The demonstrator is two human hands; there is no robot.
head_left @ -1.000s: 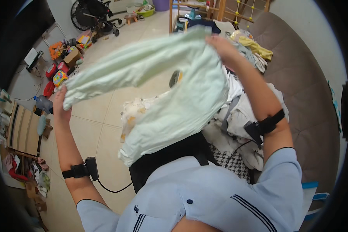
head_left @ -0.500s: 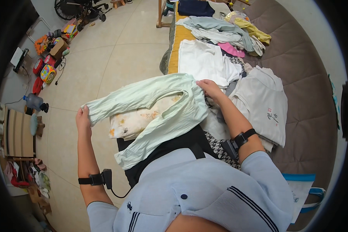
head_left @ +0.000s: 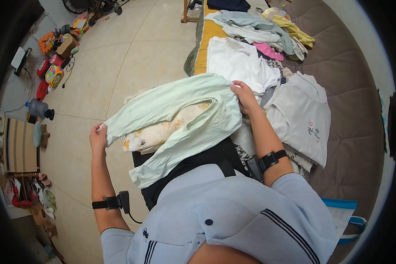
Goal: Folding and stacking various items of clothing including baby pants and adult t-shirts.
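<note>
1. Pale green trousers [head_left: 176, 99] were found stretched between both hands, in front of the person's body and above the lap.
2. The grip of the left hand [head_left: 98, 137] is closed, with thumb and fingers pinched on the end of one trouser leg.
3. The grip of the right hand [head_left: 246, 97] is likewise closed; the fabric is pinched at an upper corner of the waist (the underside of this hold is hidden and cannot be assessed).
4. The second trouser leg is held by neither hand; it is extended toward the lap, its end overlapping a black cloth [head_left: 198, 163].
5. A cream cloth with an orange floral print [head_left: 163, 130] is partly covered by the trousers and is seen in the space between the two legs.
6. A black strap with a small device [head_left: 112, 203] is worn on the left arm; a matching strap and device [head_left: 268, 163] are worn on the right.
7. Beyond the right hand, a white garment [head_left: 237, 59] is laid flat; to the right, a light grey shirt [head_left: 299, 114] is placed on other cloths.
8. Farther off, a pink cloth [head_left: 268, 51], a grey-blue garment [head_left: 259, 28] and a yellow cloth [head_left: 295, 33] are heaped near one another.
9. A brown padded surface [head_left: 347, 132] is noted along the right side, and a tiled floor [head_left: 88, 92] along the left.
</note>
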